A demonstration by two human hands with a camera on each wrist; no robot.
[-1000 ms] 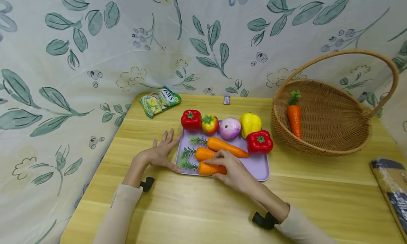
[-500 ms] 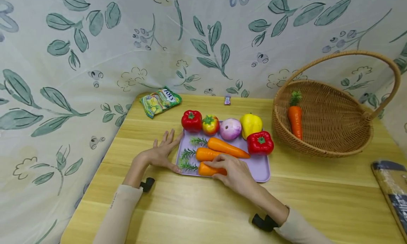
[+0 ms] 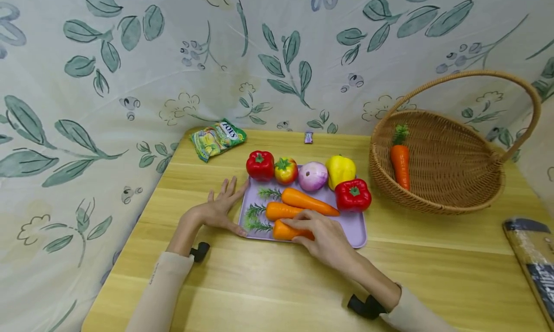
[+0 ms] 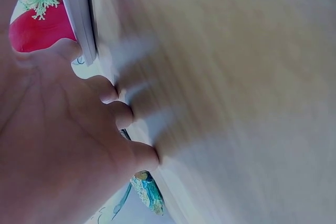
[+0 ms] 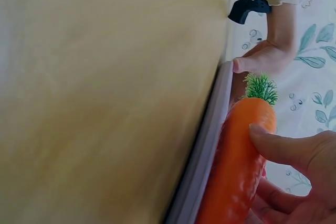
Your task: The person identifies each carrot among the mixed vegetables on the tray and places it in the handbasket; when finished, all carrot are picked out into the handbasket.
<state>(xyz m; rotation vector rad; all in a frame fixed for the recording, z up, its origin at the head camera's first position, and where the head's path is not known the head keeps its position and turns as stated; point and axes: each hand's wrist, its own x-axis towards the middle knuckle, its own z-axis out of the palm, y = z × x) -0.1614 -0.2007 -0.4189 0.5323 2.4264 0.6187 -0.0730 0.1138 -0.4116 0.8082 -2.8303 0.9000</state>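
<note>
My right hand [image 3: 326, 238] pinches the nearest orange carrot [image 3: 283, 230] between thumb and fingers, at the front edge of the lilac tray [image 3: 352, 226]. In the right wrist view the thumb presses this carrot [image 5: 239, 150] below its green top; its tip is out of frame. Two more carrots lie behind it, the middle one [image 3: 279, 210] partly covered by my fingers and the far one [image 3: 307, 200] in full view. With fingers spread, my left hand [image 3: 218, 211] rests on the table at the tray's left edge, its thumb touching the tray's front left corner.
Along the tray's back are a red bell pepper [image 3: 260, 165], a red-yellow tomato-like fruit [image 3: 285, 171], a purple onion [image 3: 313, 175], a yellow pepper [image 3: 340, 171] and another red pepper [image 3: 353, 195]. A wicker basket [image 3: 454, 163] holding a carrot [image 3: 400, 166] stands right. A snack bag [image 3: 218, 139] lies back left.
My right hand and the nearest carrot have shifted slightly to the right along the tray. The left hand stays in place.
</note>
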